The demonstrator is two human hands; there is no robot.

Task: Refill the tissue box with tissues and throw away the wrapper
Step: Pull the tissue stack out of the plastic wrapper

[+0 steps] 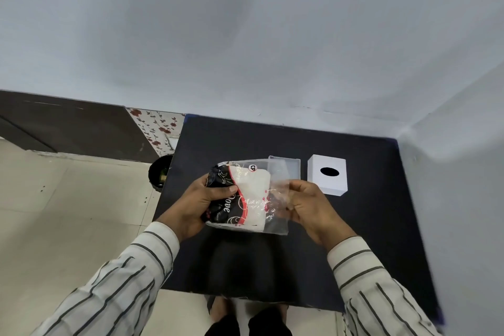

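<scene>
Gripping the tissue pack (240, 196) at its printed black-and-red end, the left hand (200, 206) is curled around it, thumb across the top face, fingers hidden underneath. Pack held above the black table (368, 226), near its centre, tilted slightly. White tissues (256, 185) show through the clear part of the wrapper (278, 199).

Right hand (308, 206), at 3 o'clock of the pack, pinches the loose clear end of the wrapper between thumb and bent fingers; the film is crumpled there and its lower flap hangs free.

White tissue box (328, 174) with a dark oval slot sits on the table at 1 o'clock from the hands, apart from them. A shallow white tray-like piece (289, 166) lies just beside it, at its 9 o'clock, partly behind the wrapper.

Dark round bin (159, 172) on the floor at 10 o'clock, off the table's left edge.
</scene>
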